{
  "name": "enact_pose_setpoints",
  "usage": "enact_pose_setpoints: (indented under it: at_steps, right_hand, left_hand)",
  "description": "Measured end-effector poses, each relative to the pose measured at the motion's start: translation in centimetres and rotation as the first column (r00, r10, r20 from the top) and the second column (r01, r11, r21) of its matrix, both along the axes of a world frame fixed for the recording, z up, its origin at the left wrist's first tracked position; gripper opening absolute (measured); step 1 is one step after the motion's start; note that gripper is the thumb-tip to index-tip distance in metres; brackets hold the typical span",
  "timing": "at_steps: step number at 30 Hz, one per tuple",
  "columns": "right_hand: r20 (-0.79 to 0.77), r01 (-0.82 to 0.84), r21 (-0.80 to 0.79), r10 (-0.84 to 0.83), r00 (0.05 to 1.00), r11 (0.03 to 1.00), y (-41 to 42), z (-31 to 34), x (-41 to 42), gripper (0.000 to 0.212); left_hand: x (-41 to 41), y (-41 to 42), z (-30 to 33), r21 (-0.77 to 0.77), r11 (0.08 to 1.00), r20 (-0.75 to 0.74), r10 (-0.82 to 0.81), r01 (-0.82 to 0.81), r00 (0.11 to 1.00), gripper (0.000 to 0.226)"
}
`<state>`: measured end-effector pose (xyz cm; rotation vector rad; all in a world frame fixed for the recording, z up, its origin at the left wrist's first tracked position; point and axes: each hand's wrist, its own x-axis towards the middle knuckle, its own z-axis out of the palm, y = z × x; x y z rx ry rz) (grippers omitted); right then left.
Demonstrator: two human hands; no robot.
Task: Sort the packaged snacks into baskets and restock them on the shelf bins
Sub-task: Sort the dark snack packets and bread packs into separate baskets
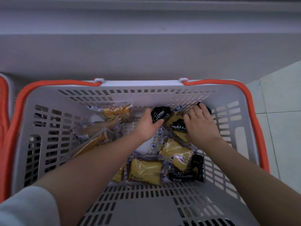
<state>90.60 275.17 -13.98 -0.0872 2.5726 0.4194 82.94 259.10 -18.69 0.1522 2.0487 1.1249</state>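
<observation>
A grey slotted basket [146, 86] with orange handles holds several packaged snacks. Both my hands reach into its far end. My left hand [149, 126] grips a small black packet [160, 114]. My right hand [201, 123] lies fingers down over a yellow and black snack pack [176, 123], its fingertips touching another black packet [204, 106] at the far wall; whether it holds either is hidden. Clear-wrapped yellow cake slices [145, 171] lie near the basket's middle, and more of them [117, 111] sit at the far left. A black pack [189, 172] lies at the near right.
A second orange-handled basket [3, 101] shows at the left edge. A grey ledge [146, 54] runs behind the basket. Pale floor tiles [280, 98] lie to the right.
</observation>
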Motion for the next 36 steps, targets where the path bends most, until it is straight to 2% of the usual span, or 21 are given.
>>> enact_pose_setpoints:
  at_steps: [3,6,12,15,18,21,24,25,28,30,33,34,36]
  right_hand:
    - [0.016,-0.045,0.032,0.045,0.999,0.998,-0.3,-0.3,0.2,0.037]
    - [0.055,0.013,0.0,-0.013,0.998,1.0,-0.4,-0.6,0.8,0.039]
    - [0.13,0.26,-0.103,-0.246,0.96,0.96,-0.9,-1.9,3.3,0.047]
    - [0.111,0.368,-0.173,-0.354,0.929,0.913,-1.9,-3.0,4.7,0.058]
    - [0.097,0.496,-0.253,-0.488,0.867,0.831,-2.7,-4.2,6.2,0.067]
    - [0.074,0.592,-0.351,-0.609,0.79,0.725,-3.4,-4.9,6.9,0.063]
    - [0.085,0.665,-0.494,-0.731,0.678,0.56,-3.4,-5.1,6.9,0.057]
    - [0.121,0.69,-0.562,-0.78,0.614,0.456,-3.2,-5.1,6.8,0.055]
    - [0.284,0.65,-0.76,-0.884,0.371,0.029,-2.8,-4.1,6.8,0.034]
    - [0.37,0.577,-0.803,-0.884,0.285,-0.151,-3.0,-3.0,6.8,0.032]
    - [0.494,0.517,-0.797,-0.829,0.262,-0.312,-4.4,-0.5,6.7,0.028]
    - [0.535,0.522,-0.782,-0.797,0.279,-0.341,-5.2,0.4,6.6,0.026]
    - [0.591,0.58,-0.744,-0.73,0.342,-0.331,-7.0,2.6,5.9,0.031]
  left_hand:
    - [1.0,1.4,-0.5,0.036,0.97,0.161,0.231,-0.239,0.96,0.059]
    - [1.8,2.3,-1.0,0.062,0.929,0.227,0.343,-0.365,0.912,0.062]
    - [1.8,2.8,-2.4,-0.019,0.954,0.074,0.299,-0.298,0.951,0.07]
    - [2.3,3.1,-2.7,-0.052,0.952,0.012,0.301,-0.3,0.953,0.067]
    - [2.4,3.3,-3.1,-0.085,0.943,-0.026,0.32,-0.321,0.947,0.066]
    - [2.5,3.9,-3.3,-0.157,0.941,-0.06,0.294,-0.3,0.954,0.067]
    - [2.6,4.4,-3.3,-0.213,0.936,-0.083,0.269,-0.281,0.959,0.064]
    - [2.6,4.2,-3.2,-0.206,0.939,-0.096,0.261,-0.275,0.961,0.062]
    - [2.6,2.8,-2.5,-0.137,0.963,-0.111,0.22,-0.234,0.969,0.056]
    - [2.4,1.0,-1.4,-0.085,0.967,-0.068,0.237,-0.242,0.969,0.054]
    - [2.2,-2.8,1.1,-0.069,0.964,-0.073,0.251,-0.256,0.965,0.055]
    - [2.2,-4.2,2.2,-0.071,0.964,-0.08,0.251,-0.257,0.965,0.054]
    - [2.5,-7.3,4.5,-0.075,0.965,-0.081,0.244,-0.25,0.966,0.049]
